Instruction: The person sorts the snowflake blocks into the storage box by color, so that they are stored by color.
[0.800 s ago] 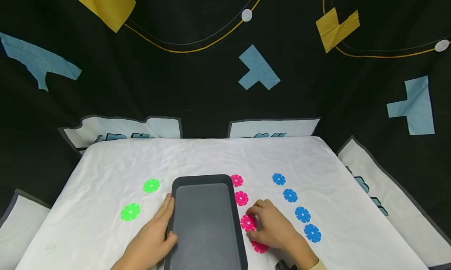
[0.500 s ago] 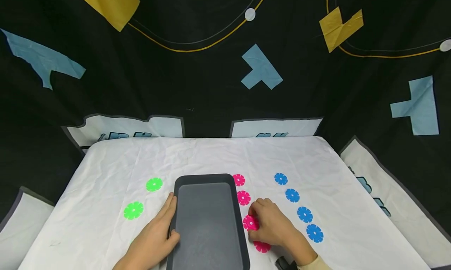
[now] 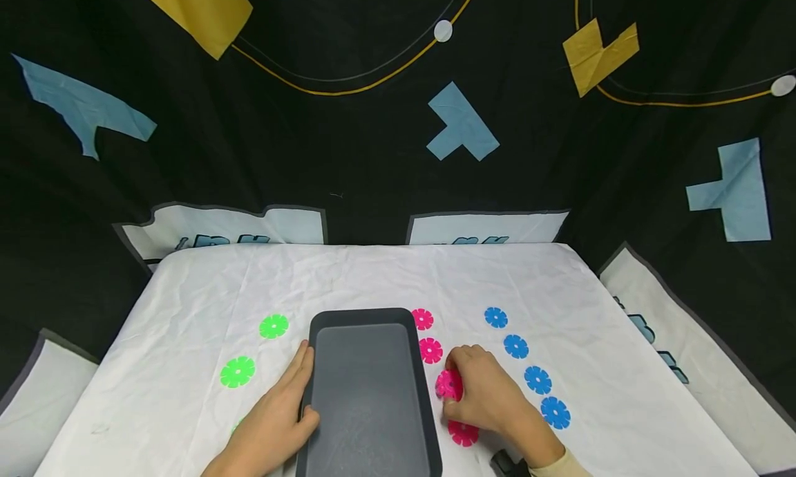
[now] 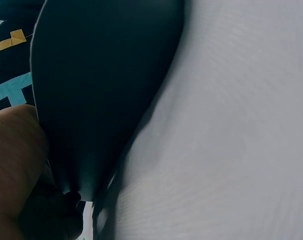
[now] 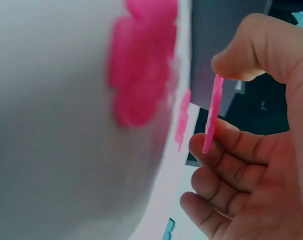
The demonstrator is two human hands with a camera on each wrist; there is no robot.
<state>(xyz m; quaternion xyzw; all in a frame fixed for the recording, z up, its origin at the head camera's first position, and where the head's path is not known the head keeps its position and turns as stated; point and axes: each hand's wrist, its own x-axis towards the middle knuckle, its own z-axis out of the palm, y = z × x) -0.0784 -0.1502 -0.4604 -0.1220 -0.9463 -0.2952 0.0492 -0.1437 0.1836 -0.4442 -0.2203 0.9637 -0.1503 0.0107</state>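
Observation:
A dark grey baking tray (image 3: 367, 394) lies on the white cloth in the head view. My left hand (image 3: 270, 415) holds its left side, thumb over the rim and fingers along the outer wall. In the left wrist view the tray's dark wall (image 4: 106, 75) fills much of the picture beside the thumb. My right hand (image 3: 488, 390) pinches a pink notched disc (image 3: 448, 385) between thumb and fingers. Edge-on in the right wrist view, this pink disc (image 5: 213, 115) is raised off the cloth. Another pink disc (image 3: 463, 433) lies just below the right hand.
Two more pink discs (image 3: 430, 350) lie along the tray's right edge. Several blue discs (image 3: 537, 379) form a slanting row farther right. Green discs (image 3: 238, 372) lie left of the tray, one mostly hidden by the left hand. A black curtain (image 3: 373, 166) hangs behind the table.
The right hand has drawn the pink disc up from the cloth, tilting it and shifting slightly right. The left hand and tray hold their place; the head view has shifted a little.

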